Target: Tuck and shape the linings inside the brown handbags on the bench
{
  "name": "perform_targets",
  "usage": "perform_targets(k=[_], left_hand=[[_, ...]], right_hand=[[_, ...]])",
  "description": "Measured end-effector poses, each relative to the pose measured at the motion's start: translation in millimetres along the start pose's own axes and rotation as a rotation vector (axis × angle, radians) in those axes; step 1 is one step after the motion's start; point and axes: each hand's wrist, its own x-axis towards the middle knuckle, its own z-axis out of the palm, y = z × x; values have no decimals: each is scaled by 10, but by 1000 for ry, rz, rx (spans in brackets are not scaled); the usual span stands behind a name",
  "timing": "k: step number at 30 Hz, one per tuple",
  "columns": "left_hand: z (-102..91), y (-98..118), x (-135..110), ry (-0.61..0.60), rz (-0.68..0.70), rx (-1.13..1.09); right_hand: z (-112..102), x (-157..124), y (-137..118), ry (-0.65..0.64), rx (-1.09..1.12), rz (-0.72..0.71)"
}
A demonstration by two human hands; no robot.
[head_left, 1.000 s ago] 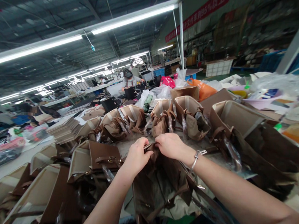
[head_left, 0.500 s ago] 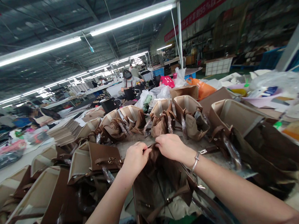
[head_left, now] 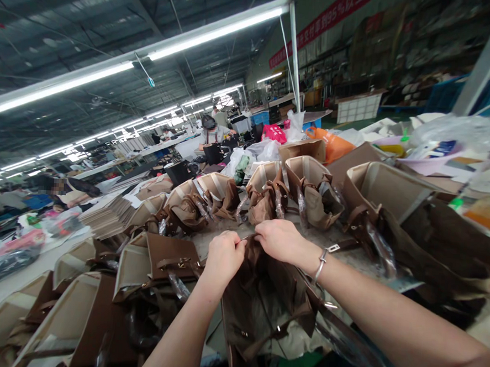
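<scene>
A dark brown bag (head_left: 262, 301) of soft, matte, leather-like material is held upright at the near edge of the surface (head_left: 360, 262), directly in front of the person. Its top edge is gripped by both hands. The left hand (head_left: 224, 254) is closed into a fist, its fingers (head_left: 236, 243) curled tight over the rim. The right hand (head_left: 281, 239) is laid over the same rim, its fingers bent down and pinched shut on the material. The 2 hands are nearly touching. A thin metal bracelet (head_left: 320, 264) is worn on the right wrist. A strap wrapped in glossy clear plastic (head_left: 343, 344) hangs from the bag's right side.

Boxy tan bags (head_left: 311, 193) with stiff beige fabric linings and crumpled brown flaps are ranged in an arc behind the hands. A flat brown flap with a metal clasp (head_left: 170, 253) lies just beside the left hand. A stack of flat beige panels (head_left: 106, 214) is set further left. A long fluorescent tube (head_left: 212, 35) runs overhead.

Compared with 1.0 s ago, the left hand has been closed more tightly and brought nearer the right, and the pale strip once seen between the thumbs is now covered. The bags around have not been moved.
</scene>
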Motion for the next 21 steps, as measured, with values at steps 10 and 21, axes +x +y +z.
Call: perform_targets(k=[10, 21], left_hand=[[-6, 21, 23, -19, -46, 6], [-52, -33, -62, -7, -118, -398]], right_hand=[[-50, -20, 45, 1, 22, -72], [-8, 150, 21, -6, 16, -190]])
